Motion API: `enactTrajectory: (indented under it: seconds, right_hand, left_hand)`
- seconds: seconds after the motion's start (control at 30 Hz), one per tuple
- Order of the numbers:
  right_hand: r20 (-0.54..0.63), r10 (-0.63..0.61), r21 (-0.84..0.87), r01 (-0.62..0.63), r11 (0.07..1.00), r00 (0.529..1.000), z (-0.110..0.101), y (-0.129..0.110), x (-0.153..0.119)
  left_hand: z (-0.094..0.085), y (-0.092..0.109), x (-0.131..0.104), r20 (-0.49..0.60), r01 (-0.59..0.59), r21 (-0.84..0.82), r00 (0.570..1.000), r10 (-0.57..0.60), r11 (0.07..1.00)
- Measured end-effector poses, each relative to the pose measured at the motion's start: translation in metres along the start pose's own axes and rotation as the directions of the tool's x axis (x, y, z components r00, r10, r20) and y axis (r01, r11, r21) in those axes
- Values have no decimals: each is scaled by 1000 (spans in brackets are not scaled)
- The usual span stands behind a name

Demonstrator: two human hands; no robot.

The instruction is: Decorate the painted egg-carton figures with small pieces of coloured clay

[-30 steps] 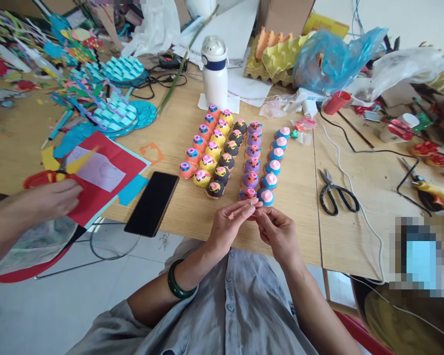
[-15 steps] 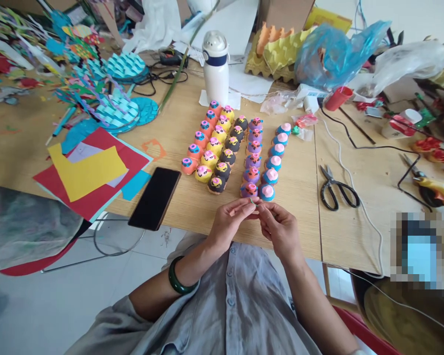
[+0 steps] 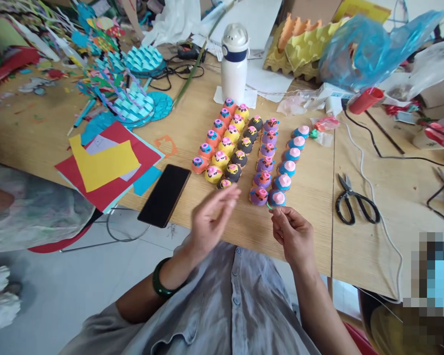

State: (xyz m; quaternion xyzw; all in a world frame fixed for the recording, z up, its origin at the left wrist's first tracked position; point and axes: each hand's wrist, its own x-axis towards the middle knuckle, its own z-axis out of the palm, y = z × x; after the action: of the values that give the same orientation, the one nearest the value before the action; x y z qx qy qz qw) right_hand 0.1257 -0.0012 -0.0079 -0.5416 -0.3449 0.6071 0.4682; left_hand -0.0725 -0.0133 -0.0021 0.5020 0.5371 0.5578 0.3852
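My right hand (image 3: 293,232) pinches a thin green strip (image 3: 269,205), perhaps soft clay, between thumb and fingers. Its tip is close to the front purple and blue pieces. My left hand (image 3: 211,218) is held apart from it, fingers stretched out and holding nothing, just in front of the black row. Ahead of both hands stand rows of small rounded figures: orange ones (image 3: 212,136), yellow ones with little faces (image 3: 226,145), black ones (image 3: 245,145), purple ones (image 3: 268,150) and blue ones with pink tops (image 3: 287,168).
A phone (image 3: 164,195) and coloured paper sheets (image 3: 109,170) lie to the left. Scissors (image 3: 350,197) and a white cable (image 3: 370,185) are on the right. Behind the rows stand a white bottle (image 3: 234,74), egg trays (image 3: 307,49) and a blue plastic bag (image 3: 362,54).
My hands, together at the green strip before, have come apart. The left has moved left and opened; the right keeps the strip. The whole view has shifted slightly.
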Motion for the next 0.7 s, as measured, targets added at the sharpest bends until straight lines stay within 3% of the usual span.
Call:
enactTrajectory:
  seconds: [0.07,0.13,0.2,0.27,0.4,0.53,0.7]
  right_hand:
    - [-10,-9,1,9,1000,1000,-3,2,1]
    - [-28,-14,3,14,1000,1000,-6,4,3]
    - [-45,-18,9,18,1000,999,-9,5,3]
    - [-53,-26,14,27,1000,998,-9,5,4]
    - [-47,-38,12,39,999,998,-8,5,3]
    - [-37,-28,7,28,1000,999,-7,5,2]
    - [-38,-26,-11,25,1000,999,-8,7,2]
  left_hand:
    - [-36,-7,3,-192,-96,337,967,168,937]
    - [-73,-20,7,-262,-33,639,930,258,768]
    - [-102,-36,9,-249,56,785,940,232,617]
    - [-118,-50,9,-244,128,815,961,133,565]
    - [-121,-62,4,-232,130,816,966,113,563]
    - [-116,-60,-4,-186,53,827,965,184,560]
    - [-113,-57,-17,-180,60,855,966,186,515]
